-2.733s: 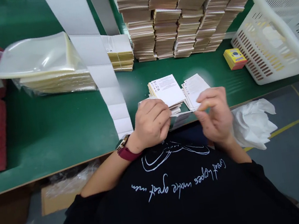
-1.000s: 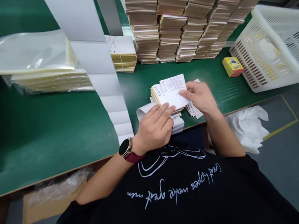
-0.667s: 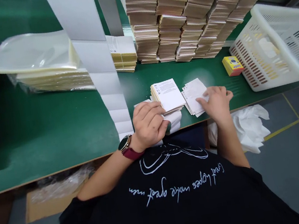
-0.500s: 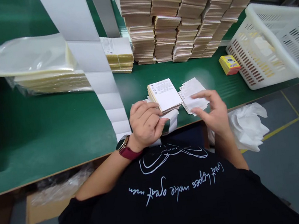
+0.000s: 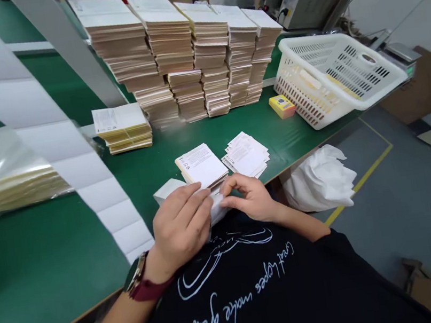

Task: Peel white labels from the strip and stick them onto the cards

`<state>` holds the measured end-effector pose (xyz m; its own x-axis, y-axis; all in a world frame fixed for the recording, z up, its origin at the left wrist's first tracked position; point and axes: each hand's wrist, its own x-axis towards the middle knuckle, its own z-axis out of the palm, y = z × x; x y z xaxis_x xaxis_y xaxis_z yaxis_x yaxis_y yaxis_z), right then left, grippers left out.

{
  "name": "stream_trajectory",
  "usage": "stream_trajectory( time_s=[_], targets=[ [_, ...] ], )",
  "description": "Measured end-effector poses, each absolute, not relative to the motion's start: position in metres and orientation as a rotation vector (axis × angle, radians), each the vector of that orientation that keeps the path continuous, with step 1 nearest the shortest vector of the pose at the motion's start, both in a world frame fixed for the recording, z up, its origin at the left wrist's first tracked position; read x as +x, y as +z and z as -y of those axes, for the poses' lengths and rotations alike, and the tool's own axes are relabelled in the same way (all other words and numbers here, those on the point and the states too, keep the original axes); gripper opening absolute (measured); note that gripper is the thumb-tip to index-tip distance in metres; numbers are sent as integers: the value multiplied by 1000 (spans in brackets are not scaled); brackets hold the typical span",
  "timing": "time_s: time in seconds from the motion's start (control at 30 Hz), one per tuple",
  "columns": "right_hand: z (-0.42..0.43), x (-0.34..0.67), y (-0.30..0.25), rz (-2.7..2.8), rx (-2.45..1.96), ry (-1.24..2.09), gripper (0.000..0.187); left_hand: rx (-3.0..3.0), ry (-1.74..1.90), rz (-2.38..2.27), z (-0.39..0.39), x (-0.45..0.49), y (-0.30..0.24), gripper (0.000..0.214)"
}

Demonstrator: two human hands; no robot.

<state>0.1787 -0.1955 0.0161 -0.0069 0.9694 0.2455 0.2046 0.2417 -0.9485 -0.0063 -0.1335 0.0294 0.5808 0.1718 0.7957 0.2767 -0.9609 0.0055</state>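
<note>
My left hand (image 5: 180,226) and my right hand (image 5: 250,199) meet at the near edge of the green table (image 5: 44,262). Both are closed on a curling end of white label strip (image 5: 217,210) held between them. Just beyond the fingers lies a small stack of printed white cards (image 5: 202,166), and to its right a looser fanned pile of cards (image 5: 247,154). A long white label strip (image 5: 79,171) runs down the table on my left and curls round towards my hands. A watch sits on my left wrist.
Tall stacks of cards (image 5: 183,53) stand at the back. A short yellow-edged stack (image 5: 123,126) lies left of them. A white slotted basket (image 5: 332,74) and a small yellow box (image 5: 282,106) are right. Bagged sheets (image 5: 3,182) lie left. A white bag (image 5: 319,178) hangs off the edge.
My right hand left the fanned pile and came back to meet my left hand on the label strip. The view swung up and to the right.
</note>
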Motion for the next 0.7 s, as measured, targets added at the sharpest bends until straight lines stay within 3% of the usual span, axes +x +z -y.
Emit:
stream_trajectory(
  time_s=[0.07, 0.2, 0.27, 0.47, 0.7],
  targets=[
    [195, 177, 18, 1527, -1196, 779, 11, -2691, -1356, 372, 132, -4, 30, 19],
    [201, 179, 29, 1731, -1234, 124, 10, -2710, -1363, 454, 130, -1, 24, 14],
    [203, 186, 38, 1736, -1174, -24, 8, -2722, -1370, 474, 130, -2, 19, 12],
    [172, 210, 61, 1414, -1215, 505, 12, -2798, -1350, 543, 132, -7, 2, 14],
    [115, 204, 47, 1310, -1418, 1064, 24, -2804, -1295, 543, 132, -4, -3, 11]
  ],
)
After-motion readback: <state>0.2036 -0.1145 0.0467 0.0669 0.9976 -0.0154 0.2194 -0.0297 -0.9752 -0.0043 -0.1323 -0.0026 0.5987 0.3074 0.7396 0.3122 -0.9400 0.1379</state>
